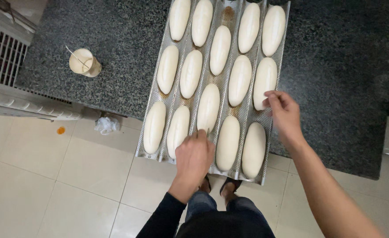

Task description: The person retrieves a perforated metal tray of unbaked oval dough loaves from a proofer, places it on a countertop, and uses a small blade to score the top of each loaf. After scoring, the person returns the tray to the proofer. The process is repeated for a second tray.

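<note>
Perforated metal baguette tray (270, 115) lying on a dark speckled granite table (340, 79), near end jutting over the table edge above a tiled floor (49, 185). Five channels filled with pale, unbaked dough loaves, three to a channel. Left hand (194, 158) at the near end of the middle channel, fingers curled together around a small thin blade (208, 132), its tip showing just above the knuckles, right beside the near end of the middle dough loaf (208, 107). Right hand (282, 112) at the tray's right edge, fingertips (268, 98) pressed together, pinching the near end of the right-channel dough loaf (265, 79). Dark sleeve on the left arm; right forearm bare. Far left on the table, well apart from the tray, a cream-coloured cup (85, 62) with a thin stick standing in it. Crumpled white wrapper (106, 125) on the floor just below the table edge.
</note>
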